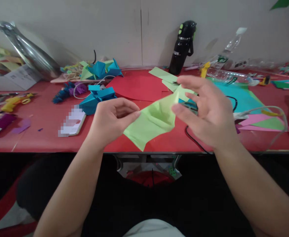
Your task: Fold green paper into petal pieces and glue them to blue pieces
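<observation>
A creased light green paper piece (151,123) is held above the front part of the red table, its pointed lower corner hanging down. My left hand (112,118) pinches its left edge between thumb and fingers. At the paper's right end is my right hand (205,112), fingers apart and curved, the thumb near the upper right corner; whether it touches the paper is unclear. Behind the paper lies a red sheet (136,86). Dark-handled scissors (191,106) show partly behind my right hand.
Folded blue paper (97,97) and a phone (74,121) lie left on the red table (48,131). A black bottle (182,49) stands at the back. Clear plastic bottles (229,49), a cable (279,112) and coloured sheets (243,95) are right; a yellow glue gun (13,102) is far left.
</observation>
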### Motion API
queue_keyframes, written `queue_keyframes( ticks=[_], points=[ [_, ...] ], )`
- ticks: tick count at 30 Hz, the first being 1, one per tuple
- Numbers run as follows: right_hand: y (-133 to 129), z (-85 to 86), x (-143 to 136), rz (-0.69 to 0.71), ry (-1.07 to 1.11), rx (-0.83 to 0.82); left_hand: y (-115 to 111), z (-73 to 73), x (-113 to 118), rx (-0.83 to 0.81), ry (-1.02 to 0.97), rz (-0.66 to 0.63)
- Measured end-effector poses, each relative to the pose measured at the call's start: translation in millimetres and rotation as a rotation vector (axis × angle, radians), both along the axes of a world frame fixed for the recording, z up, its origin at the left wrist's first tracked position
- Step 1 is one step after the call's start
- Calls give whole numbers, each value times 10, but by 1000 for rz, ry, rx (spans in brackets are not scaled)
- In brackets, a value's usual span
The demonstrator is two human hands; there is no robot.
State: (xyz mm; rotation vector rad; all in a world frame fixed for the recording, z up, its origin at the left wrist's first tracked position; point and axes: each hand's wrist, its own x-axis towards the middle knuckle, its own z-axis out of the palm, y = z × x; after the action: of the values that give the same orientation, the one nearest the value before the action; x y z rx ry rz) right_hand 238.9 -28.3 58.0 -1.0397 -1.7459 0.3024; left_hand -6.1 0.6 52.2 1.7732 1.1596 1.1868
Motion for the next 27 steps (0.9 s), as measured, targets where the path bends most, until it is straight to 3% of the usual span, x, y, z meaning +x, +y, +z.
queue_keyframes(
  ticks=[4, 7, 9, 15, 21, 24, 27],
  points=[
    [223, -256, 107, 100, 242, -224, 165, -162, -45, -10, -218, 164],
    [308, -453, 34, 229, 374, -497, 225, -310, -24, -54, -360, 172],
    [317, -527, -43, 255, 458, -550, 219, -375, 2, -81, -391, 149],
    [337, -559, -17, 239, 532, -503, 139, -376, 0, -126, -246, 46],
    [357, -548, 78, 459, 377, -584, 162, -441, -41, -168, -200, 21],
    [365, -577, 67, 440, 333, -525, 152, -460, -32, -78, -163, 43],
    [342, -540, 81, 325, 161, -342, 103, -407, -30, 137, -34, 118]
  ],
)
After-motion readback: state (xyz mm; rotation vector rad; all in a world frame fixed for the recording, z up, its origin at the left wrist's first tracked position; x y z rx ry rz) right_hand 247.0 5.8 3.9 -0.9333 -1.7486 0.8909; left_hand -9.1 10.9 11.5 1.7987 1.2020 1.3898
